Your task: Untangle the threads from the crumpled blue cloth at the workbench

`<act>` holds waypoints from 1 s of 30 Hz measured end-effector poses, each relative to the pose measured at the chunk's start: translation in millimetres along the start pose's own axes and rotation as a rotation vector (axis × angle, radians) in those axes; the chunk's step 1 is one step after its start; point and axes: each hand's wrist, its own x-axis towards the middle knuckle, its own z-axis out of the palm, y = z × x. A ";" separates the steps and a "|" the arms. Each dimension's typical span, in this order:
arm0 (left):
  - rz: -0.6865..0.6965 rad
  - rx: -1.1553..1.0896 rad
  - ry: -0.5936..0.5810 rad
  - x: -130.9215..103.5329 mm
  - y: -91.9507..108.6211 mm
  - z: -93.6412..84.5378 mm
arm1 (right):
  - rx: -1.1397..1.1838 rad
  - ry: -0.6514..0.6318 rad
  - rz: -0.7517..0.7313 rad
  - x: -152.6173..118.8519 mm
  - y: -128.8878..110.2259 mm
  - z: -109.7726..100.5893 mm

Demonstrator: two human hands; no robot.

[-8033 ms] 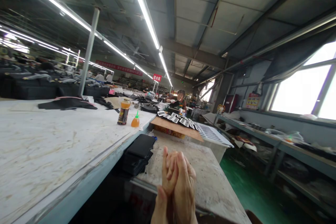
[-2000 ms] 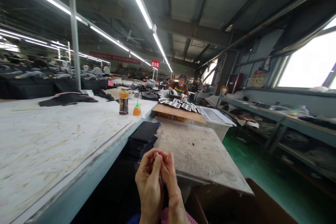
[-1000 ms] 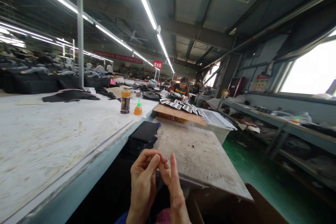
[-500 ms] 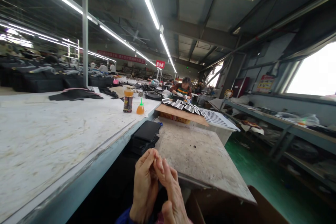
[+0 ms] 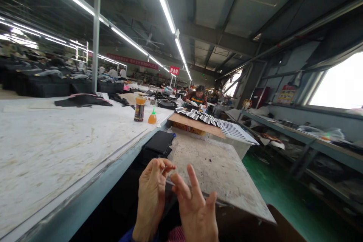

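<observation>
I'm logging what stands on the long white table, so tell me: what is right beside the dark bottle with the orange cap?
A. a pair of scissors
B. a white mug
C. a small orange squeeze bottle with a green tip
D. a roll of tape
C: the small orange squeeze bottle with its green tip stands just right of the dark bottle on the white table.

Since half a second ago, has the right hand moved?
Yes. The right hand has parted from the left hand, fingers spread, shifting right toward the stone slab edge.
</observation>
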 end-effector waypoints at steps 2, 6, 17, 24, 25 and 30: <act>0.034 0.048 0.014 0.1 -1.2 -1.7 | 0.096 0.028 0.005 4.6 -7.5 0.2; 0.039 0.141 0.052 -3.1 -4.3 -2.1 | 0.355 0.041 0.002 9.6 -15.8 2.3; 0.213 0.501 -0.055 -15.3 -20.3 12.4 | -0.023 0.132 -0.204 -1.6 -25.8 2.1; 0.331 0.632 0.029 -15.3 -21.6 12.5 | -0.596 0.050 -0.246 -14.1 -19.6 -3.7; 0.332 0.627 0.038 -14.5 -22.5 11.4 | -0.636 0.045 -0.232 -15.5 -17.0 -3.6; 0.237 0.537 0.074 -11.3 -25.1 6.7 | -0.608 0.037 -0.171 -18.7 -9.6 2.4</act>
